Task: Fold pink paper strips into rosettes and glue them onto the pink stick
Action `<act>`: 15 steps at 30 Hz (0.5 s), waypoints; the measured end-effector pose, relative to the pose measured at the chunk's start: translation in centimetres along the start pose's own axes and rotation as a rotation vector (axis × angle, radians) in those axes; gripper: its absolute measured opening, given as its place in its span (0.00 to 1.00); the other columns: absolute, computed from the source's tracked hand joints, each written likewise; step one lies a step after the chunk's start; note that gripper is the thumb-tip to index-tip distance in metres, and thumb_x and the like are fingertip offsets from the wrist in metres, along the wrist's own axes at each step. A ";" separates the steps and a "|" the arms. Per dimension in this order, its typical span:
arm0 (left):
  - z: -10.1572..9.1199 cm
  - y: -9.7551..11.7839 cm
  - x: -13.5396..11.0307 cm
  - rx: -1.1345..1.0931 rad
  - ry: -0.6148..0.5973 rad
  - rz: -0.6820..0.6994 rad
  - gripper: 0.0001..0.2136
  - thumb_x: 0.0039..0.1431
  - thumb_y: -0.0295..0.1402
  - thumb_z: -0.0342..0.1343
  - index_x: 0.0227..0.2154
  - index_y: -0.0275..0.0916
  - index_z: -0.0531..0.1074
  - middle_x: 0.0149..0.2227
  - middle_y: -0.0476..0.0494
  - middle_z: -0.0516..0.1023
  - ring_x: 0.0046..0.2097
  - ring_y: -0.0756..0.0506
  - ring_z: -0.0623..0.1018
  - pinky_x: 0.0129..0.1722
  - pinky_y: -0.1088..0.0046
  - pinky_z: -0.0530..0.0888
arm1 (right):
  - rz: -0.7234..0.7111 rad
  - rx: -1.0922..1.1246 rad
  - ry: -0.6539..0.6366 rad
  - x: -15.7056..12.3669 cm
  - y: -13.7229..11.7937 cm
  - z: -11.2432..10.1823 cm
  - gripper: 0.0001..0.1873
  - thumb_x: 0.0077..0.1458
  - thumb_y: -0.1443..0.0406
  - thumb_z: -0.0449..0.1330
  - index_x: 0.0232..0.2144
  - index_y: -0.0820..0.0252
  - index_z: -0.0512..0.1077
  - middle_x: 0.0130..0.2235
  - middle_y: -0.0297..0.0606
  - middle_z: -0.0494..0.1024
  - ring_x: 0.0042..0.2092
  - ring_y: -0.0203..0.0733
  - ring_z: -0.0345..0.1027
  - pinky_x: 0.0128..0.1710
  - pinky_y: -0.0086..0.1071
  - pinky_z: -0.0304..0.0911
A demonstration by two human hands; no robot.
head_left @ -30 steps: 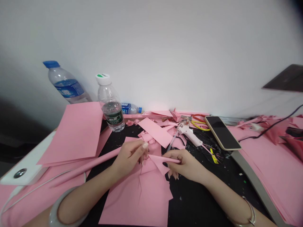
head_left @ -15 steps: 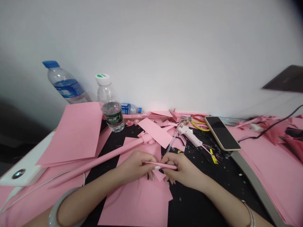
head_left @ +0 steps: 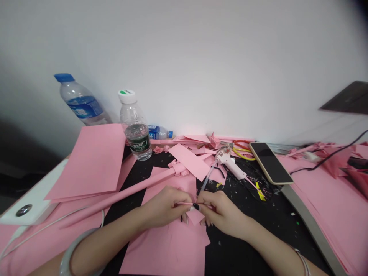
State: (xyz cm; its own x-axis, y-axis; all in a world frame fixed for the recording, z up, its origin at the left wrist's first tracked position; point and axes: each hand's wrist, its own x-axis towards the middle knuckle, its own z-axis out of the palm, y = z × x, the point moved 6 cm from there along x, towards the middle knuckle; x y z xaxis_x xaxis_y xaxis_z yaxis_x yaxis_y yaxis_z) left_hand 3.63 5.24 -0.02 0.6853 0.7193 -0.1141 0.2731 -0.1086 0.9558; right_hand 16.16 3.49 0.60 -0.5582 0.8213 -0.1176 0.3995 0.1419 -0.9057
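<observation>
My left hand (head_left: 172,205) and my right hand (head_left: 220,209) meet above the black table, thumbs nearly touching. Between them they pinch a small folded piece of pink paper (head_left: 196,217), its top edge seen as a thin line. Both hands are closed on it, and the fingers hide much of the piece. Beneath lies a large pink sheet (head_left: 169,249). Just beyond the hands, a long pink paper tube (head_left: 138,187) runs out to the left, with crumpled paper at its far end. A loose pink strip (head_left: 189,161) rests over that end.
A white glue gun (head_left: 232,165) lies behind my right hand, near a phone (head_left: 270,163) and yellow-handled scissors (head_left: 243,153). Water bottles, one upright bottle (head_left: 137,134) among them, stand at the back left. Pink paper stacks (head_left: 92,161) flank both sides; a wall closes the back.
My fingers have drawn closer together over the pink paper. Its upper fold, a visible band before, now shows as a thin edge. The view has shifted very slightly.
</observation>
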 end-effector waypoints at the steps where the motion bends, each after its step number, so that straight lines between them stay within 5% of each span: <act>1: -0.1 0.1 0.0 -0.011 0.001 -0.012 0.12 0.56 0.26 0.48 0.18 0.36 0.65 0.21 0.50 0.75 0.27 0.50 0.79 0.24 0.81 0.69 | -0.002 0.000 0.010 0.0 0.0 -0.1 0.10 0.60 0.66 0.49 0.25 0.58 0.61 0.18 0.25 0.62 0.20 0.33 0.67 0.25 0.25 0.66; 10: -1.5 -0.4 0.3 -0.240 0.087 -0.149 0.11 0.58 0.35 0.52 0.23 0.35 0.69 0.22 0.45 0.79 0.24 0.48 0.78 0.24 0.77 0.71 | -0.045 -0.094 0.337 -0.2 0.2 -3.5 0.20 0.61 0.62 0.50 0.18 0.59 0.60 0.15 0.31 0.69 0.15 0.30 0.58 0.18 0.23 0.54; 15: -2.2 -0.6 0.3 -0.311 0.128 -0.130 0.12 0.57 0.36 0.53 0.23 0.35 0.69 0.22 0.46 0.78 0.24 0.49 0.78 0.26 0.76 0.73 | -0.049 0.024 0.587 -0.7 0.8 -5.7 0.19 0.63 0.57 0.47 0.23 0.59 0.63 0.14 0.29 0.68 0.15 0.31 0.56 0.16 0.23 0.52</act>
State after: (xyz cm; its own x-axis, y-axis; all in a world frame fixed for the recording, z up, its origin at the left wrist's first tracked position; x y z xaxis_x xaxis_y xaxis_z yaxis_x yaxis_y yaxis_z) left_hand 2.18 7.02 -0.08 0.5630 0.7954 -0.2246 0.1203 0.1899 0.9744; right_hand 21.07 6.20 2.28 -0.0765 0.9835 0.1638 0.3633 0.1805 -0.9140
